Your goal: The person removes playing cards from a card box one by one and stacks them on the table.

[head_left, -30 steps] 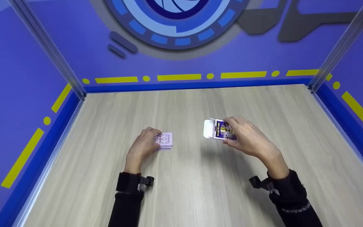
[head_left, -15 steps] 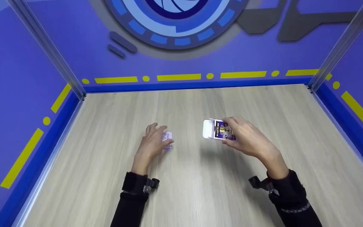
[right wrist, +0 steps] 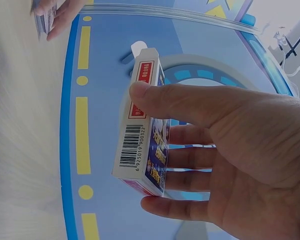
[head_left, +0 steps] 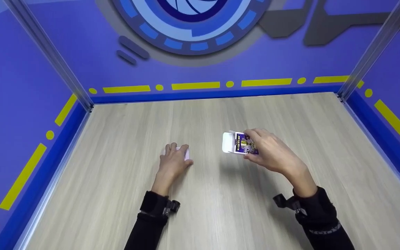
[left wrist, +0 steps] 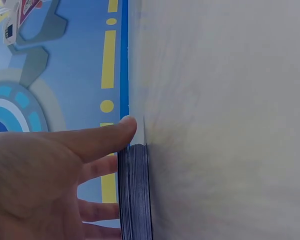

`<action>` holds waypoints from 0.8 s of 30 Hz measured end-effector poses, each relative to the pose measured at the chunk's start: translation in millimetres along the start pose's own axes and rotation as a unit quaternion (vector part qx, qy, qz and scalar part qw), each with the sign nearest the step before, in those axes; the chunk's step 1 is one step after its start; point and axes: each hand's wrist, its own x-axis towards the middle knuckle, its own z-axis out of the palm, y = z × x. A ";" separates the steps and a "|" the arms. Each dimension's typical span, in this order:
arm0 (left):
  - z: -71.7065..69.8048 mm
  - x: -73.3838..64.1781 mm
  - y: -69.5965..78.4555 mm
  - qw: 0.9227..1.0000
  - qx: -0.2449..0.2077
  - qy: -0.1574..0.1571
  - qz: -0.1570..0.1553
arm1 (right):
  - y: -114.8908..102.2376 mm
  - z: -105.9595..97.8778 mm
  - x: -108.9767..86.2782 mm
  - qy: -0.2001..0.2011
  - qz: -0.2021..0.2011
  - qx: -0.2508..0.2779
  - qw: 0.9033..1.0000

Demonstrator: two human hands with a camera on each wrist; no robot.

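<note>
My left hand point(head_left: 172, 162) lies over a deck of playing cards point(head_left: 186, 154) on the table, its fingers spread and mostly covering it. Edge-on in the left wrist view, the deck point(left wrist: 135, 195) is a neat stack, with the straight thumb point(left wrist: 100, 142) along its near side and the tip just past one end. Raised above the table to the right, my right hand point(head_left: 271, 151) grips a purple and white card box point(head_left: 243, 143) between thumb and fingers. The box's white flap point(head_left: 227, 142) stands out towards the left. A barcode side of the box point(right wrist: 131, 145) shows in the right wrist view.
A pale wood-grain table point(head_left: 200, 208) spreads around both hands. Blue-purple panels with yellow marks, such as the back wall point(head_left: 200, 74), enclose it at the back and both sides. Metal posts point(head_left: 47, 52) stand at the back corners.
My left hand has loosened its hold on the deck's left end, spread its fingers and moved right over the deck. The right hand and card box have stayed nearly still.
</note>
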 end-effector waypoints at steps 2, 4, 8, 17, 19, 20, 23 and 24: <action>-0.6 0.1 0.8 1.000 0.000 -0.003 -0.002 | 0.1 0.1 -0.1 0.000 -0.001 0.000 1.000; -1.7 0.2 1.4 1.000 -0.005 -0.011 -0.006 | 0.4 0.3 -0.2 0.001 -0.003 -0.002 1.000; -3.9 0.7 1.8 0.999 -0.018 -0.030 -0.015 | 0.8 0.5 -0.2 0.005 -0.006 -0.005 1.000; -3.3 2.7 -0.7 0.998 -0.040 -0.033 -0.022 | 0.1 1.1 0.4 -0.003 0.001 -0.003 1.000; -2.5 2.9 -1.1 0.998 -0.045 -0.028 -0.020 | 0.1 1.0 0.5 -0.004 0.001 -0.002 1.000; -2.5 2.9 -1.2 0.998 -0.047 -0.027 -0.021 | 0.0 1.0 0.5 -0.004 0.001 -0.002 1.000; -2.4 2.6 -1.0 0.998 -0.049 -0.022 -0.024 | 0.0 1.1 0.6 -0.003 0.001 0.001 1.000; -2.8 2.2 -0.3 0.998 -0.050 -0.023 -0.028 | -0.1 1.2 0.6 -0.003 0.001 0.001 1.000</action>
